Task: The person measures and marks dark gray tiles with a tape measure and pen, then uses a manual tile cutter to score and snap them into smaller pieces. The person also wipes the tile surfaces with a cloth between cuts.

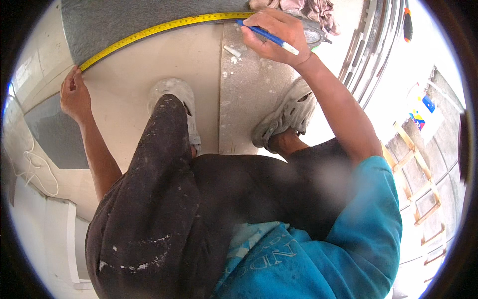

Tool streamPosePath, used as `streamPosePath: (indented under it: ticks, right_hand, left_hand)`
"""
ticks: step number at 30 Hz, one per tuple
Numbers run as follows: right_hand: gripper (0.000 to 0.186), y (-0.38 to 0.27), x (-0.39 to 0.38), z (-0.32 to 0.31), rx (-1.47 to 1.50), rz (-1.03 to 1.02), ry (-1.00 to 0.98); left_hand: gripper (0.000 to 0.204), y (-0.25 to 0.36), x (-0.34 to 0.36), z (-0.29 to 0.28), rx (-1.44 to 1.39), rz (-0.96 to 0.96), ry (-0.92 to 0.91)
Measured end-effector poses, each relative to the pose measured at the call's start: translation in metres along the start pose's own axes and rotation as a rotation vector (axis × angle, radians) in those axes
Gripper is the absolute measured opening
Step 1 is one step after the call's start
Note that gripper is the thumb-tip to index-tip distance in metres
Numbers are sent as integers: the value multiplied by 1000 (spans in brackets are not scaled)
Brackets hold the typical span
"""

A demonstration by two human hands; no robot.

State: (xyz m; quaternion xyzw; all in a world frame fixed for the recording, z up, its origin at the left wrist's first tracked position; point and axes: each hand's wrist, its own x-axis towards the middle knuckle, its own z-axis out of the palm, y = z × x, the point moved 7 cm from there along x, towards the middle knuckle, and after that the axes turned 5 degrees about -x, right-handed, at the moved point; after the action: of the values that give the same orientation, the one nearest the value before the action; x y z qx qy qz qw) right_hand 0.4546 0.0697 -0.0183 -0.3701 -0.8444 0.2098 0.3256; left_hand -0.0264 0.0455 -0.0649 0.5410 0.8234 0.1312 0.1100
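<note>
A yellow tape measure stretches in a shallow curve along the near edge of a dark grey tile. At the tile's near left corner my left hand pinches the tape's end. My right hand is closed around a blue pen with a white end. The pen's tip is close to the tape, near the tile's edge. Whether the right fingers also press on the tape is hidden. A small white pen cap lies just below the right hand.
My clog-clad feet stand on the pale floor and a speckled grey board. A crumpled pink cloth lies beyond my right hand. Long metal strips, an orange-handled tool and a wooden ladder are right; another grey tile is left.
</note>
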Motion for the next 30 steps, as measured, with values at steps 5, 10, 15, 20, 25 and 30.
streamPosePath:
  ticks: [5,10,15,20,25,30]
  right_hand:
    - [12,3,-2,3,-30,14,39]
    - [12,-1,-1,6,-115,-19,-49]
    - [12,-4,1,6,-161,-31,-67]
    - [12,-10,9,3,-162,-48,-82]
    - [12,-10,8,4,-164,-58,-102]
    - [14,-2,7,-1,-74,19,-54]
  left_hand:
    - [26,0,0,0,-29,-37,-12]
    - [27,2,0,-1,35,-27,-21]
    - [28,-2,0,1,29,-33,-13]
    - [28,-2,0,1,3,-3,-9]
    - [29,1,0,1,-1,-36,-25]
    - [30,-2,2,0,37,-33,-24]
